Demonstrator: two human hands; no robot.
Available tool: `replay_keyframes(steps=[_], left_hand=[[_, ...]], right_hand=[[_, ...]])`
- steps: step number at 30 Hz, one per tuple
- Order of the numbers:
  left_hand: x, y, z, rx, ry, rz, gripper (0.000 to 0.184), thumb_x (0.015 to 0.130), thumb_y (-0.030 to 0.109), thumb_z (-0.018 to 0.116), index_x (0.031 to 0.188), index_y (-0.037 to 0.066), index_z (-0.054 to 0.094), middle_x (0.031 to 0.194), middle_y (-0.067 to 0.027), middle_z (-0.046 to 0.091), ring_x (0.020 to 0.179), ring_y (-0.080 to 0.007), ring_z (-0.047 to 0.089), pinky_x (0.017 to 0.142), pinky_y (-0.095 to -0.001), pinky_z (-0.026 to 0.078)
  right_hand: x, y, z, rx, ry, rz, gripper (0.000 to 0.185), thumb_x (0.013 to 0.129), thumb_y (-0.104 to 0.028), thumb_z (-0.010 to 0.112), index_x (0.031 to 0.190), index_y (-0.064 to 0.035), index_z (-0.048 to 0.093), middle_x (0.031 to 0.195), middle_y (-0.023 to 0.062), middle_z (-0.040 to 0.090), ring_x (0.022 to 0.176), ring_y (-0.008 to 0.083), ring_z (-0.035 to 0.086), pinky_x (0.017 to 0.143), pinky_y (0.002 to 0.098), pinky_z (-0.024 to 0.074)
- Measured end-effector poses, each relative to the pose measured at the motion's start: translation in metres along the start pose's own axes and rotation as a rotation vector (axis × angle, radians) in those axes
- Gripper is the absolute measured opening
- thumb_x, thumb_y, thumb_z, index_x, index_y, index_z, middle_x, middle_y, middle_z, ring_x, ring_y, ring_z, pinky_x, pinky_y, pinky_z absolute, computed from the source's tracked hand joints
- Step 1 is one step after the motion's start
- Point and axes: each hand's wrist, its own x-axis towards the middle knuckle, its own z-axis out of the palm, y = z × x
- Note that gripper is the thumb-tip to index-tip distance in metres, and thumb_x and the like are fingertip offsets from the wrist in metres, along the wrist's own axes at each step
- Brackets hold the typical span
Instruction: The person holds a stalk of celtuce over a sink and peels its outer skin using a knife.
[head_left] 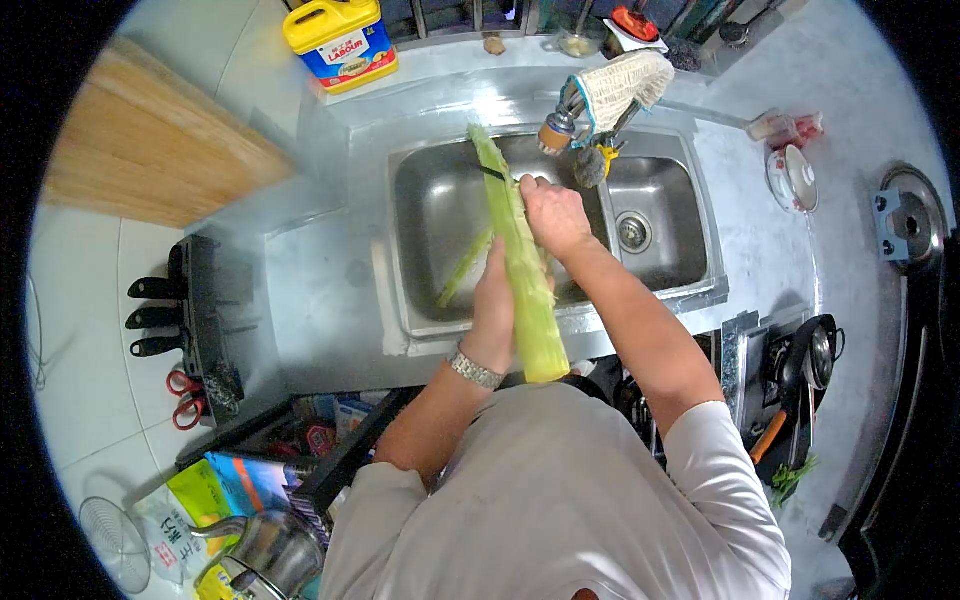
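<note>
A long pale-green stalk (520, 265) slants over the large sink basin (425, 190), its thick end toward the body. My left hand (493, 300), with a metal watch on the wrist, is wrapped round the stalk from its left side. My right hand (555, 212) is closed beside the upper part of the stalk. A thin dark blade (493, 173) crosses the stalk near its far end; its handle is hidden. A green strip (465, 268) lies in the basin, left of the stalk.
Faucet with a draped cloth (625, 85) behind the sink; small basin (655, 215) at right. Yellow-blue jug (342, 45) at back left, wooden board (160, 140) and knife rack (205, 320) at left. White enamel bowl (792, 180) and pan (805, 390) at right.
</note>
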Motion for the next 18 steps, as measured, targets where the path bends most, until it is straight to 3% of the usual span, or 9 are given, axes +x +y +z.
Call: replay_keyframes(steps=[4,6,16,18], left_hand=[[-0.006,0.004,0.005,0.042,0.044,0.023,0.044,0.101,0.052,0.035,0.103,0.012,0.052,0.079,-0.0038,0.057,0.062,-0.0164,0.056,0.053,-0.0297,0.049],[-0.008,0.005,0.006,-0.028,-0.007,0.011,0.046,0.101,0.052,0.038,0.093,0.011,0.056,0.075,-0.0039,0.059,0.059,-0.0162,0.059,0.051,-0.0287,0.049],[-0.009,0.011,0.000,0.065,0.081,0.076,0.046,0.101,0.052,0.038,0.093,0.010,0.055,0.075,-0.0044,0.058,0.059,-0.0160,0.059,0.050,-0.0276,0.049],[-0.012,0.015,-0.003,0.017,0.090,-0.031,0.045,0.101,0.051,0.038,0.095,0.010,0.054,0.076,-0.0043,0.058,0.059,-0.0158,0.059,0.050,-0.0270,0.048]], right_hand=[[0.006,0.001,0.006,0.005,0.019,-0.015,0.013,0.085,-0.011,0.053,0.096,-0.0047,0.052,0.084,0.0149,0.066,0.076,0.0330,0.069,0.063,0.0432,0.0551],[0.011,0.001,0.006,0.029,0.011,0.019,0.014,0.085,-0.010,0.053,0.097,-0.0045,0.052,0.085,0.0158,0.066,0.077,0.0339,0.069,0.063,0.0436,0.0550],[0.030,-0.004,0.015,0.065,-0.039,-0.030,0.016,0.085,-0.009,0.052,0.100,-0.0035,0.052,0.087,0.0186,0.067,0.079,0.0347,0.069,0.066,0.0445,0.0548],[0.033,-0.007,0.020,0.044,-0.075,-0.023,0.016,0.084,-0.009,0.052,0.100,-0.0037,0.052,0.088,0.0180,0.067,0.079,0.0346,0.069,0.067,0.0442,0.0549]])
